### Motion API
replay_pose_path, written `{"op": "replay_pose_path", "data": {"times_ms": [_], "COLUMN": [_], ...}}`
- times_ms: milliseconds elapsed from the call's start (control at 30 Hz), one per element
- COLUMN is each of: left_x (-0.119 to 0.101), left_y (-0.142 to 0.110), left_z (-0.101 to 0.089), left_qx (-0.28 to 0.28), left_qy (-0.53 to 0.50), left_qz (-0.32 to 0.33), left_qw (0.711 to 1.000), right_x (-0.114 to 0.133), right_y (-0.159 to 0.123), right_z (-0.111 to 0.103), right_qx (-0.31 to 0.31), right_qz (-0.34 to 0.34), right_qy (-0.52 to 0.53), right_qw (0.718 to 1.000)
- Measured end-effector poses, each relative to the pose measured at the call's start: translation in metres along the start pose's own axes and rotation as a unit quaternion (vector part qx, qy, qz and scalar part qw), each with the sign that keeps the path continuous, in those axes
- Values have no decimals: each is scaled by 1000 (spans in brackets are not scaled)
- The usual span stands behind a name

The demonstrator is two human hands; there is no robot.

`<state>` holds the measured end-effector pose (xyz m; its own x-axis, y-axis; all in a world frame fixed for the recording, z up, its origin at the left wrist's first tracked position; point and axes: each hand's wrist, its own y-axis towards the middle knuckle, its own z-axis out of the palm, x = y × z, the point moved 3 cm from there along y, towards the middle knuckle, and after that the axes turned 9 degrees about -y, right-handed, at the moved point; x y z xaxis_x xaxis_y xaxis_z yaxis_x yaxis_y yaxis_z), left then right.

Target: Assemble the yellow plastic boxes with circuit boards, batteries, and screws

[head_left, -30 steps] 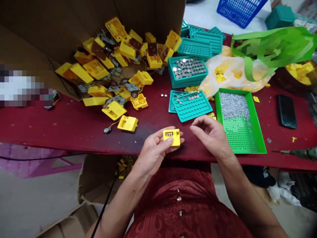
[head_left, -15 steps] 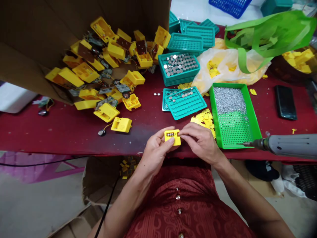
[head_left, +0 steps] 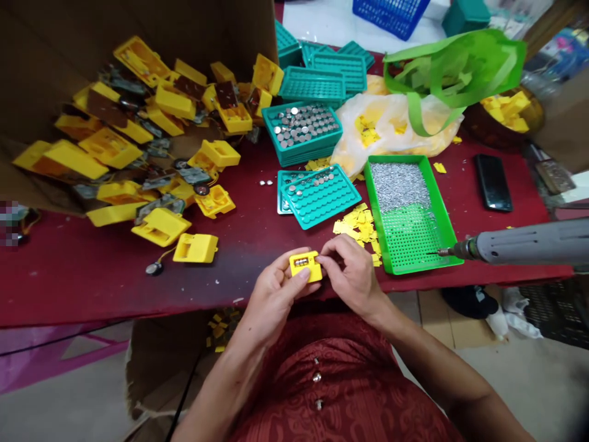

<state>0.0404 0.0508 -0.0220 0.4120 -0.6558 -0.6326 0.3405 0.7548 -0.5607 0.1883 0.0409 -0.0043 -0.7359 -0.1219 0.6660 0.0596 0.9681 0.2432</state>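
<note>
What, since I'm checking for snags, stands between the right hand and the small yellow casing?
Nothing visible does. The fingertips of the right hand touch the edge of the yellow plastic casing, which the left hand holds, and no object lies between them.

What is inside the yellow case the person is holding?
A short row of silver button cells shows through the opening of the yellow plastic case, held in the left hand with the right hand at its edge. The rest of the inside is covered.

No legible text or labels anywhere
</note>
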Motion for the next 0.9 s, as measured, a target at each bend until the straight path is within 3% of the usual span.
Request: {"op": "replay_pose_path", "data": {"times_ms": [100, 167, 300, 467, 567, 633, 700, 800, 900], "left_x": [-2, -7, -15, -17, -16, -15, -14, -11, -8], "left_y": [1, 1, 3, 3, 4, 4, 4, 5, 6], "left_z": [0, 1, 1, -1, -3, -4, -4, -3, 1], "left_qx": [-6, -4, -8, -8, -3, 1, 4, 19, 37], "left_qy": [6, 11, 15, 17, 15, 17, 22, 31, 34], "left_qz": [-10, -6, 19, 37, 33, 26, 14, -10, -26], "left_qw": [1000, 1000, 1000, 999, 999, 1000, 1000, 999, 998], "right_x": [-7, -15, -24, -19, -20, -22, -24, -19, -10], "right_y": [4, 10, 25, 37, 42, 39, 28, -3, -32], "right_z": [-11, -27, -46, -29, -26, -37, -54, -71, -72], "right_qx": [15, 9, 59, 178, 179, 133, 105, 172, 229], "right_qz": [-22, -21, 11, 16, -25, -25, 10, 78, 110], "right_qy": [-34, -140, -372, -465, -413, -380, -382, -388, -354], "right_qw": [999, 990, 926, 867, 893, 915, 918, 902, 900]}}
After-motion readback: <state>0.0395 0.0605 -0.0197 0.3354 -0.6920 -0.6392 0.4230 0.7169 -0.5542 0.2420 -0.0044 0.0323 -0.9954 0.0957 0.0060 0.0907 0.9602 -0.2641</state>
